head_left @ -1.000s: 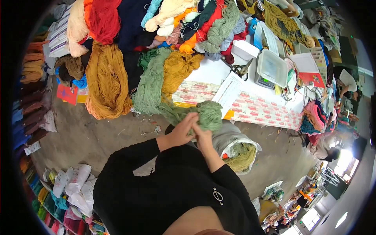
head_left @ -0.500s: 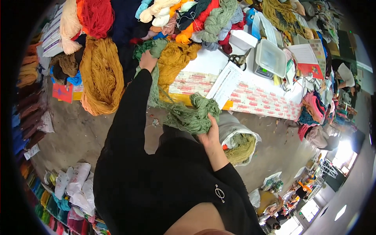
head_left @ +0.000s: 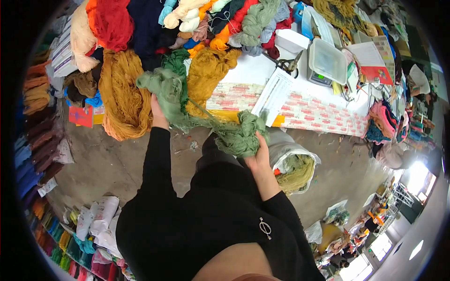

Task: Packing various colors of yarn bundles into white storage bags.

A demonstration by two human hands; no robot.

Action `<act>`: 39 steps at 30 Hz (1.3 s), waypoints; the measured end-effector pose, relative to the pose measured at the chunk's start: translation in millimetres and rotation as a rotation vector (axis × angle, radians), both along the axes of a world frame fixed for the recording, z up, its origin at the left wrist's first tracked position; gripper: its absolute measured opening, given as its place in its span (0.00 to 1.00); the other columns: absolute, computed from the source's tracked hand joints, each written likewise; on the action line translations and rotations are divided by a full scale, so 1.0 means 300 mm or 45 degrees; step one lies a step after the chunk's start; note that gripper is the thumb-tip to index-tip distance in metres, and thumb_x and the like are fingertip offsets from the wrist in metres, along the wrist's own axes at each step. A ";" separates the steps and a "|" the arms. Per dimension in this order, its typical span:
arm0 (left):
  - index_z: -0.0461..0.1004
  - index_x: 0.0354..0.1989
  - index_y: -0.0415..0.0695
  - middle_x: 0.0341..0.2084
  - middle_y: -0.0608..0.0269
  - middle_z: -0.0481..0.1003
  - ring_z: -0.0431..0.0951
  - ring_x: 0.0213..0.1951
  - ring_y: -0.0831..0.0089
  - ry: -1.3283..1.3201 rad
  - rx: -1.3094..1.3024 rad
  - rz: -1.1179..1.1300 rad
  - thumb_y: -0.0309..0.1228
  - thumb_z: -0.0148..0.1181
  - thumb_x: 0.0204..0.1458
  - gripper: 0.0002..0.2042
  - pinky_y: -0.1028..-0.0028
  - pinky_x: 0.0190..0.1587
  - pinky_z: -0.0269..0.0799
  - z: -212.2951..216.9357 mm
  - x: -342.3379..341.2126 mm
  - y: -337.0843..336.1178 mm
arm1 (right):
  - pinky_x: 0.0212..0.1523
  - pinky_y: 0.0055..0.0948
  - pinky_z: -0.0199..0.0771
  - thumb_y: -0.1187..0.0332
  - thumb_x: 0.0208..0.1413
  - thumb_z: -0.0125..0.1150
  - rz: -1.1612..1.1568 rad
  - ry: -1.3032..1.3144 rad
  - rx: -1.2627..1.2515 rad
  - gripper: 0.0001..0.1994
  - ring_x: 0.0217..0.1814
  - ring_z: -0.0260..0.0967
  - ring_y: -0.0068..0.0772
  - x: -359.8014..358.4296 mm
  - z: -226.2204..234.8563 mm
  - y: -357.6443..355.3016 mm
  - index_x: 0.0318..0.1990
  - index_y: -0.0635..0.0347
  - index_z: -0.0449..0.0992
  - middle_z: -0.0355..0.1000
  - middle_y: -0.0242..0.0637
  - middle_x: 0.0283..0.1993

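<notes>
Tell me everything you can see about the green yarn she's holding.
The green yarn is a soft, sage-coloured skein of loose, tangled strands. It stretches between both hands: the left hand lifts one bunched end near the table edge, the right hand grips the other clump lower down. Thin strands run taut between them, above the floor.

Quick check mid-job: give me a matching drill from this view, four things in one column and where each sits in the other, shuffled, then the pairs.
Things:
1. left hand
2. right hand
3. clear plastic tub
4. white sack

Places:
A. on the table, far right, on a scale
B. on the floor beside the table, holding olive yarn
C. raised by the mustard skeins, gripping one end of the green yarn
D. low at the table edge, under the bunched green yarn

Pairs: 1-C, 2-D, 3-A, 4-B
</notes>
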State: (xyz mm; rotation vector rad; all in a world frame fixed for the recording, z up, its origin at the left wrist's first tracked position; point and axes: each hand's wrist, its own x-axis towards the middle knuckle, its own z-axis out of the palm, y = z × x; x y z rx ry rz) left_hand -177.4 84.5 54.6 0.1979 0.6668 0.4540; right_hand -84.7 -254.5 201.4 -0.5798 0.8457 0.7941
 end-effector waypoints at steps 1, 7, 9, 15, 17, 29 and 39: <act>0.63 0.55 0.44 0.51 0.58 0.68 0.69 0.51 0.58 -0.174 -0.107 -0.038 0.43 0.37 0.59 0.21 0.61 0.54 0.64 0.047 0.016 -0.056 | 0.59 0.44 0.60 0.65 0.57 0.50 -0.002 0.031 0.017 0.19 0.56 0.63 0.45 0.007 -0.007 0.002 0.54 0.63 0.63 0.65 0.44 0.55; 0.66 0.51 0.40 0.46 0.62 0.70 0.70 0.47 0.69 0.106 0.062 -1.112 0.38 0.43 0.57 0.18 0.69 0.48 0.69 0.407 0.063 -0.503 | 0.57 0.34 0.59 0.61 0.56 0.55 0.498 -0.443 -0.145 0.23 0.58 0.60 0.30 -0.061 0.038 0.078 0.57 0.60 0.61 0.63 0.33 0.57; 0.65 0.51 0.40 0.46 0.62 0.69 0.70 0.48 0.71 0.056 0.023 -1.094 0.38 0.42 0.58 0.18 0.70 0.48 0.67 0.394 0.059 -0.578 | 0.58 0.32 0.57 0.63 0.56 0.56 0.486 -0.456 -0.076 0.24 0.59 0.59 0.30 -0.071 0.027 0.019 0.57 0.62 0.59 0.63 0.34 0.57; 0.58 0.54 0.38 0.46 0.51 0.68 0.69 0.50 0.58 0.150 1.033 -1.216 0.31 0.42 0.57 0.17 0.69 0.51 0.64 0.503 0.092 -0.777 | 0.57 0.30 0.58 0.72 0.46 0.64 0.589 -0.708 -0.357 0.30 0.57 0.60 0.29 -0.163 0.041 -0.100 0.57 0.65 0.59 0.63 0.36 0.55; 0.57 0.54 0.37 0.45 0.41 0.64 0.65 0.50 0.45 -0.122 1.427 -1.396 0.30 0.45 0.55 0.19 0.64 0.51 0.62 0.538 0.102 -0.830 | 0.56 0.31 0.60 0.78 0.40 0.66 0.324 -0.582 -0.435 0.33 0.57 0.60 0.31 -0.204 0.053 -0.176 0.56 0.64 0.59 0.64 0.36 0.53; 0.46 0.63 0.42 0.61 0.50 0.51 0.48 0.63 0.56 -1.129 1.585 -1.920 0.39 0.67 0.39 0.45 0.62 0.64 0.44 0.628 0.265 -1.071 | 0.58 0.38 0.61 0.69 0.48 0.62 -0.079 -0.466 -0.881 0.29 0.59 0.59 0.33 -0.407 0.275 -0.634 0.59 0.62 0.59 0.62 0.37 0.58; 0.47 0.62 0.43 0.55 0.55 0.63 0.66 0.54 0.65 -0.278 0.011 -2.359 0.49 0.49 0.54 0.33 0.66 0.61 0.56 0.508 0.202 -1.469 | 0.61 0.38 0.55 0.64 0.47 0.65 0.566 -1.578 -1.620 0.27 0.60 0.59 0.39 -0.375 0.273 -0.816 0.54 0.62 0.65 0.63 0.40 0.57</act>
